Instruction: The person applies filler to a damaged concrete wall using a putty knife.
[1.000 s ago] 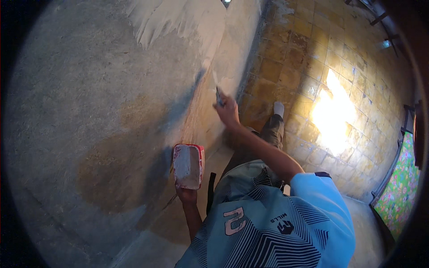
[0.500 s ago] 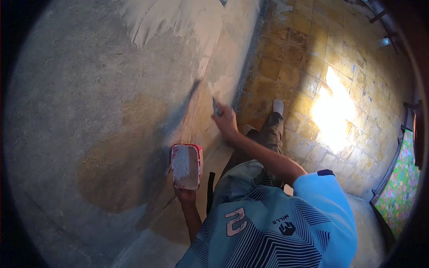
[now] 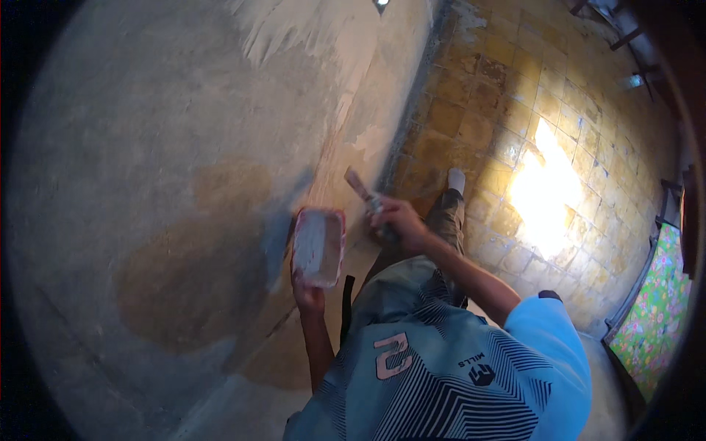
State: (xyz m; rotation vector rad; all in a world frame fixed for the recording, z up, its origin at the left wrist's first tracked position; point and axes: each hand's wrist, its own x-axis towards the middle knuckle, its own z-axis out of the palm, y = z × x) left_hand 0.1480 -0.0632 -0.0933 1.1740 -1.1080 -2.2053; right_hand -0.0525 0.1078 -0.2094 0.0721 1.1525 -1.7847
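Note:
My left hand (image 3: 309,295) is closed around the near end of a white tub with a red rim (image 3: 343,250), holding it up beside the wall. Pale, smooth paste (image 3: 310,239) lies inside the tub. In my right hand (image 3: 401,219) is a putty knife (image 3: 357,184), gripped by its handle. Its blade points up and left, above and just right of the tub, apart from it. Motion slightly blurs the blade.
Along the left stands a grey wall (image 3: 169,132) with whitish ragged strokes (image 3: 294,29) higher up. Yellowish tiles (image 3: 478,95) cover the surface to the right, with a bright light patch (image 3: 548,191). A green floral cloth (image 3: 651,316) hangs at the far right.
My right hand has drawn the putty knife away from the wall, down and to the right. My left hand has raised the tub a little and moved it right.

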